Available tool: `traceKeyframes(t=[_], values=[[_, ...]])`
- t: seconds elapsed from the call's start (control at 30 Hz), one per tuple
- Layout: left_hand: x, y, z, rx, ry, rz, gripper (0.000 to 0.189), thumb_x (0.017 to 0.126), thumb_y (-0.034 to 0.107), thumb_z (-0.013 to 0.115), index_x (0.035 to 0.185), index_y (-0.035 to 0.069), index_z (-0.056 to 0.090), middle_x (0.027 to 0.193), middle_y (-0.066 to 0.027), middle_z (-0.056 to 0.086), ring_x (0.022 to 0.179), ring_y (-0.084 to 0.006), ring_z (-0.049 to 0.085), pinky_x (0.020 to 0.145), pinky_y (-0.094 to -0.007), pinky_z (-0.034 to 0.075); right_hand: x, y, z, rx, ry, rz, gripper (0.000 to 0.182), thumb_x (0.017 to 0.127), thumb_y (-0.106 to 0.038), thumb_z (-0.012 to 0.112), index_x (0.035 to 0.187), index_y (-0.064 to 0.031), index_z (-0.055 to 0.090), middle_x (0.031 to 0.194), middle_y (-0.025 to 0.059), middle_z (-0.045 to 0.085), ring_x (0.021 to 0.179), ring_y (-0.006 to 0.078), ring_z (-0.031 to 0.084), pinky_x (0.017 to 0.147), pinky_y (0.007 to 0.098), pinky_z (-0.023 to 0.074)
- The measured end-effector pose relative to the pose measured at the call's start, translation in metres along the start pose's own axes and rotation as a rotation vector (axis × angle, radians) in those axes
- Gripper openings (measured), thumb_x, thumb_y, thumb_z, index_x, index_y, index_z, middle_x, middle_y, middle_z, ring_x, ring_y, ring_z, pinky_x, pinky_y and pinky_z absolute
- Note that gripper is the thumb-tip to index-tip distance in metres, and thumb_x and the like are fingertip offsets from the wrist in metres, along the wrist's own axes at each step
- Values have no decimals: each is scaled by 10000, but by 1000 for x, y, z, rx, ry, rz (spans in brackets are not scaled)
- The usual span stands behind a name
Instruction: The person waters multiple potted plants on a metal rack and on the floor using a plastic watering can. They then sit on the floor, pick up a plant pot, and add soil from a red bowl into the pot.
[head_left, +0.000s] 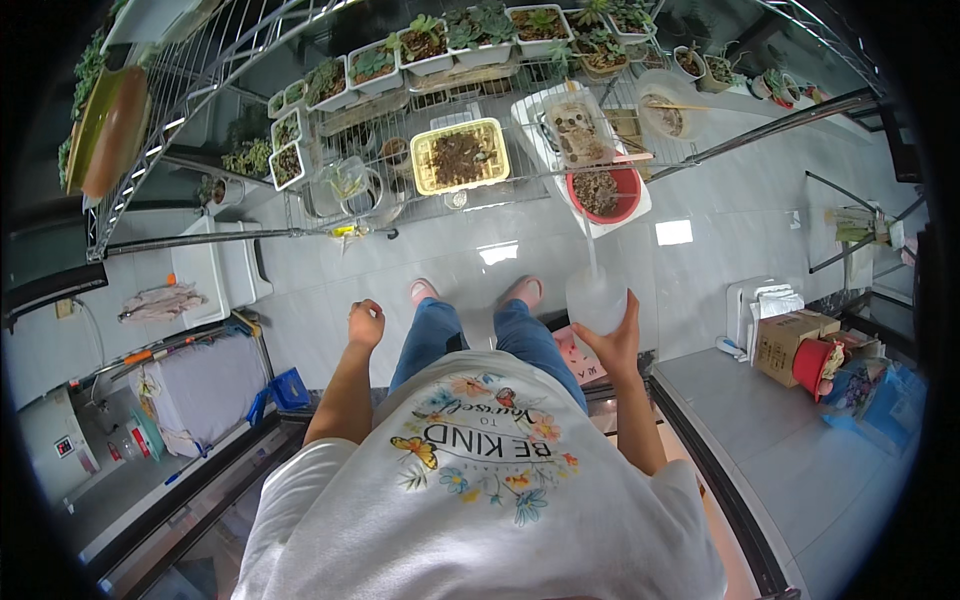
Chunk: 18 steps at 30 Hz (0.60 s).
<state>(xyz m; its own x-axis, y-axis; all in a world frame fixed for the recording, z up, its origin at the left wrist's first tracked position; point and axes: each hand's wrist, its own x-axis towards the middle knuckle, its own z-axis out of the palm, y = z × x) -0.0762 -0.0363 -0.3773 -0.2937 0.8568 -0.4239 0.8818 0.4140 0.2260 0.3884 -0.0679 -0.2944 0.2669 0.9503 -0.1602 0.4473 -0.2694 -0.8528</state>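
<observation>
My right hand (616, 341) is wrapped around a translucent white squeeze bottle (596, 298), with the thumb on one side and the fingers on the other. The bottle's long thin spout (589, 236) points away from me, towards a red pot (630, 196) of granular soil. Whether liquid leaves the spout cannot be made out. My left hand (366, 322) hangs beside my left leg, its fingers loosely curled and nothing visible in them. Ahead on the wire shelf stands a yellow plastic basket (421, 171) with dark soil.
Potted succulents (480, 28) line the back of the wire rack (277, 234). A clear plastic container (577, 131) and a round translucent bowl (694, 124) are near the red pot. A cardboard box (780, 341) lies to the right. Behind me runs a dark door track (720, 480).
</observation>
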Motion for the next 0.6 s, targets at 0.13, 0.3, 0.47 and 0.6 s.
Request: traceKeyframes(t=[0.13,0.3,0.47,0.6], values=[[0,-21,10,3,-15,-30,94,771,140,606,848,93,632,1012,-197,565,963,-365,548,857,-420,455,7,0,12,125,12,10,949,566,-302,857,1282,36,335,1180,190,466,1116,298,466,931,376,385],[2,-50,10,39,-113,-47,137,814,184,589,884,72,626,1029,-205,562,957,-373,557,848,-421,463,-18,6,23,228,165,202,855,583,-246,844,1238,19,364,1147,175,481,1076,275,479,913,369,392],[23,-75,18,-3,-186,-10,176,849,188,554,921,43,623,1022,-194,598,926,-354,586,810,-410,475,-51,17,8,212,449,353,777,599,-240,833,1192,0,392,1086,150,525,1008,250,516,873,357,417],[21,-87,2,-56,-160,105,184,859,172,529,912,30,632,884,-184,650,849,-333,613,761,-384,483,-103,14,4,263,693,359,765,601,-244,837,1173,23,405,1095,158,514,1013,249,508,880,363,407]])
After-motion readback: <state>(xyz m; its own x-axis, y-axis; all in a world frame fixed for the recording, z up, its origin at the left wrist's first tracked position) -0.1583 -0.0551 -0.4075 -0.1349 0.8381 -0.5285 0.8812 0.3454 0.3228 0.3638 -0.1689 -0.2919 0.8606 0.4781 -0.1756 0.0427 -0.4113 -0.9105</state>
